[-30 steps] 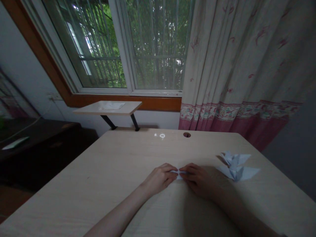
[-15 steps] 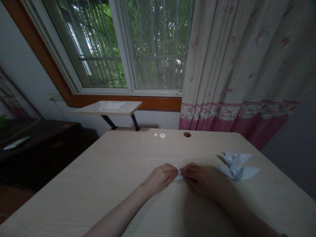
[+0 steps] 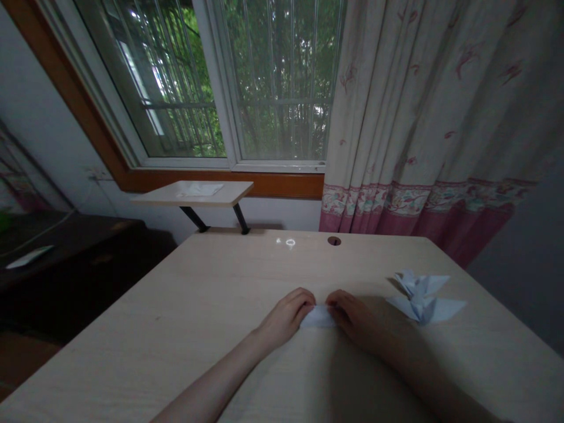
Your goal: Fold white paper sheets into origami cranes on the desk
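Note:
A small folded piece of white paper lies on the desk between my two hands. My left hand pinches its left end, fingers curled over the far edge. At the other end my right hand grips the paper in the same way, its fingers bent and partly in shadow. The middle of the paper shows between them, while both ends are covered by the fingers. Off to the right of my right hand sit folded paper cranes, close together with their wings spread.
The pale wooden desk has a round cable hole near its back edge. A small raised shelf at the back left carries white paper. A dark table stands left; a curtain hangs behind.
Both hands have shifted to the paper's far edge and moved slightly apart, with fingers more curled. More of the white paper now shows between and below them.

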The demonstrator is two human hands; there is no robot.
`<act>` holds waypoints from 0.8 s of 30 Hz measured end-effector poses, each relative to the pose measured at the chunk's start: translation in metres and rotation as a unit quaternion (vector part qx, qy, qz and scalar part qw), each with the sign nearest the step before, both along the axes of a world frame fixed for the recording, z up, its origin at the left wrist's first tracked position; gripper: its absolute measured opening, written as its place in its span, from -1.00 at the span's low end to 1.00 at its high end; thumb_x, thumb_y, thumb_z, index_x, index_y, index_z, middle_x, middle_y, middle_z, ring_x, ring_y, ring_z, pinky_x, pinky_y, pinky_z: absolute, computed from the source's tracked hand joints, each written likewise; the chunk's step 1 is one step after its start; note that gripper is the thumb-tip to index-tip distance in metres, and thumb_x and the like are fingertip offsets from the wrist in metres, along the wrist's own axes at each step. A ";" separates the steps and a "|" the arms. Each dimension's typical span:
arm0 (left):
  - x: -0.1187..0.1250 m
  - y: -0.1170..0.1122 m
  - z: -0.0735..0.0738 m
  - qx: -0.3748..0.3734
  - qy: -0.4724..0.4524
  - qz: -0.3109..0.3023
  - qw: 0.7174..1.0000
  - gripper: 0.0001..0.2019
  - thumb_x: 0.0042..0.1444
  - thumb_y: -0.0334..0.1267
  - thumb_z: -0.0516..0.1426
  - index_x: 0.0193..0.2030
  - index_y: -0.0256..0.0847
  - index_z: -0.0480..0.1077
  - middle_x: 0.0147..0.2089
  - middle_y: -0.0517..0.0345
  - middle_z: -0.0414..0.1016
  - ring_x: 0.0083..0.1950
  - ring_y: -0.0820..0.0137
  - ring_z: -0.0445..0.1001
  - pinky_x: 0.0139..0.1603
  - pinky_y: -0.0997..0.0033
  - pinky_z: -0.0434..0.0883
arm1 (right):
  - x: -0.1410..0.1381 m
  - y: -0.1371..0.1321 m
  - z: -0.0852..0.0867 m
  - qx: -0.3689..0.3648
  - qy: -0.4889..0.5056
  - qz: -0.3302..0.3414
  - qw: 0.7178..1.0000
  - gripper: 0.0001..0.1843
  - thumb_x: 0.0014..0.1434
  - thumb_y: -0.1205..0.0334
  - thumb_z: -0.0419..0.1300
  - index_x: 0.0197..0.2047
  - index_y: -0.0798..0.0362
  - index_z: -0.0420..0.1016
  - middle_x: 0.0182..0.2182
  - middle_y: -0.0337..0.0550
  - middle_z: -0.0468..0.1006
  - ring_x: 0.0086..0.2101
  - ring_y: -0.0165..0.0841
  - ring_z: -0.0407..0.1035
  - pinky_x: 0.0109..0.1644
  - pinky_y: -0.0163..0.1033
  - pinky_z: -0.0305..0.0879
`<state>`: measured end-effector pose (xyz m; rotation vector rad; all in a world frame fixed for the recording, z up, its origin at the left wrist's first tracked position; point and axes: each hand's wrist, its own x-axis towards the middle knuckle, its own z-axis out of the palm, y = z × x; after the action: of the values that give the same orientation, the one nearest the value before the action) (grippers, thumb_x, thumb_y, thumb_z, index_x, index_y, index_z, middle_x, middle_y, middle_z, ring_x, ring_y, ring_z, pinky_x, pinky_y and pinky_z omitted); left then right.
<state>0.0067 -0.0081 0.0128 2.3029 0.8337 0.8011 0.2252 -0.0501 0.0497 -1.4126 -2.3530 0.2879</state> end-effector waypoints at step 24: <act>-0.001 -0.003 -0.001 0.094 0.166 0.110 0.975 -0.76 0.16 -0.10 0.22 -0.19 -0.17 0.31 -0.14 0.12 0.39 -0.09 0.22 0.33 -0.07 0.24 0.28 | 0.005 0.012 -0.047 0.065 -0.026 0.055 0.996 -0.71 0.25 0.40 0.04 0.01 0.05 0.43 -0.06 -0.06 0.49 -0.02 -0.26 0.35 0.12 -0.05 0.29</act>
<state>0.0058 -0.0107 0.0118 2.5875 1.2243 0.6139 0.2303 -0.0378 0.0030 -1.2479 -2.4480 0.1256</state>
